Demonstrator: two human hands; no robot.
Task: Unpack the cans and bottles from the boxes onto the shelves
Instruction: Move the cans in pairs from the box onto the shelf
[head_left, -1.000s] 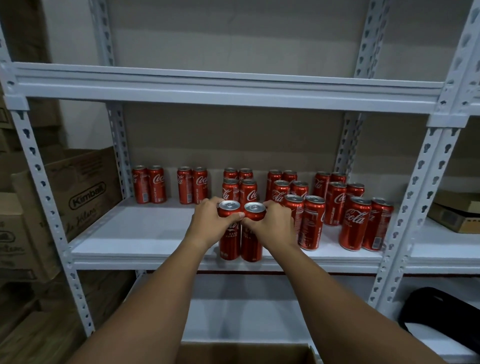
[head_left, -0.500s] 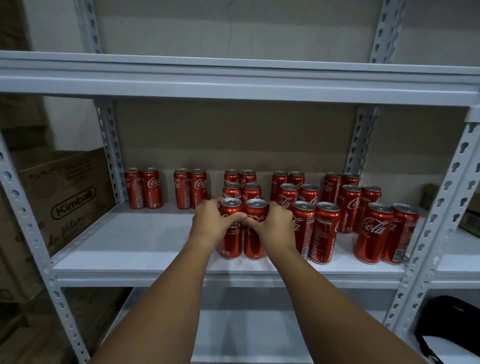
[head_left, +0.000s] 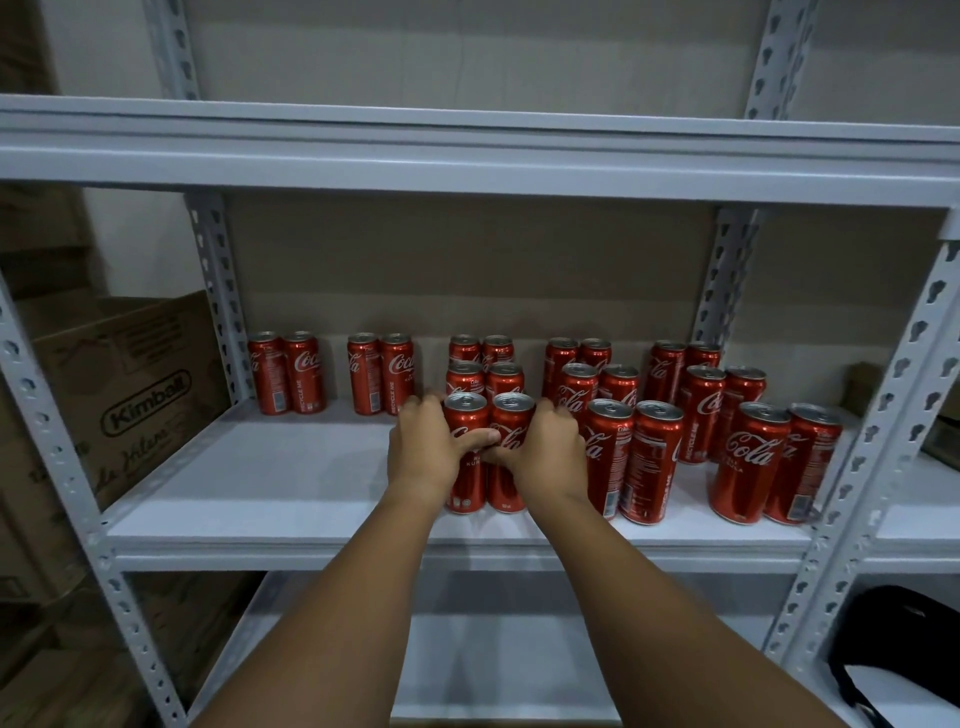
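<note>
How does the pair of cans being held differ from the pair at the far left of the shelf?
The held pair of cans stands near the shelf's front edge; the far-left pair stands at the back. The held pair is gripped, one can in the left hand and one in the right hand; the far-left pair is untouched. The held pair has two more pairs lined up behind it; the far-left pair has none in front. Both are upright red Coca-Cola cans, side by side.

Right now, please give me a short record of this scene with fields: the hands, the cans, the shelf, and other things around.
left hand: grips the left front can
right hand: grips the right front can
held cans: upright, side by side, standing on the middle shelf
other cans: red, upright, in pairs along the shelf, deeper rows toward the right
left of the rack: cardboard box marked Kimball
upper shelf: only its front edge shows
</note>
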